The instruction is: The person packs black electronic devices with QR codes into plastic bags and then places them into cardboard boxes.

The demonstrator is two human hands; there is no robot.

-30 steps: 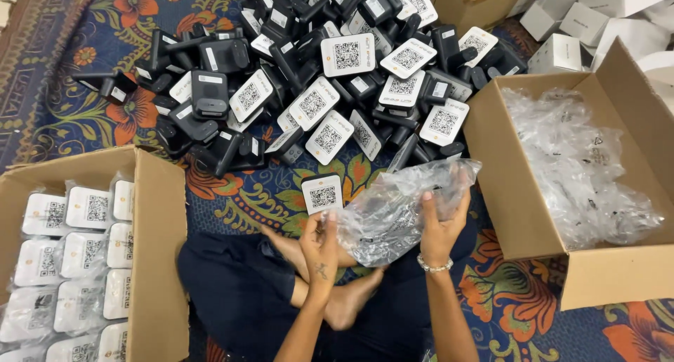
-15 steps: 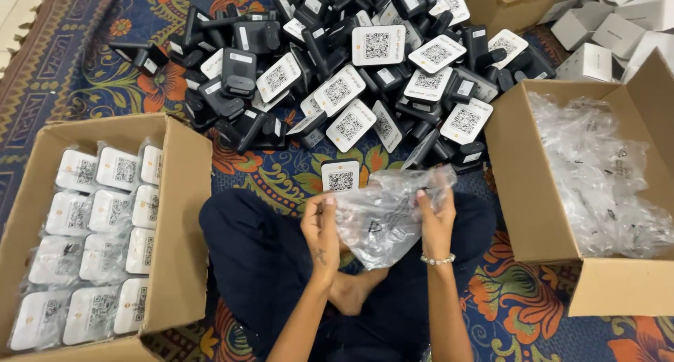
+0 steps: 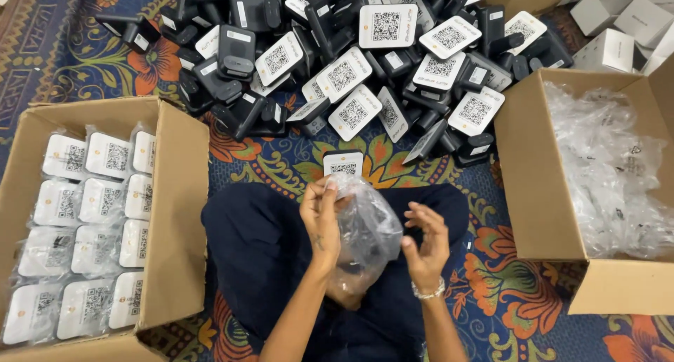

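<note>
The person sits cross-legged on a patterned rug (image 3: pixel 295 158), with both hands raised over the lap.

Left hand (image 3: pixel 321 218): fingers curled, the fingertips pinching the top edge of a clear bag (image 3: pixel 365 228). The grip is closed on the plastic.

Right hand (image 3: pixel 425 239): at 3 o'clock from the bag and just beside it. The fingers are bent and loosely spread, and the palm faces the bag. Whether the thumb touches the plastic cannot be determined. A bracelet sits at the wrist.

Bag: hangs between the two hands, in front of the dark trousers, crumpled and translucent. A dark mass shows through the plastic; its kind cannot be determined.

Device (image 3: pixel 343 163): a dark unit with a white code plate stands at 12 o'clock from the left hand, just above the bag mouth. Whether the fingers hold it cannot be determined.

Surroundings:
- Pile (image 3: pixel 351 60) of like devices, at 12 o'clock on the rug, loosely heaped.
- Left box (image 3: pixel 175 214), at 9 o'clock: cardboard, open, holding bagged devices in rows with code plates up.
- Right box (image 3: pixel 540 193), at 3 o'clock: cardboard, open, filled with loose clear bags.
- White cartons (image 3: pixel 618 25), at 1 o'clock, beyond the right box.
</note>
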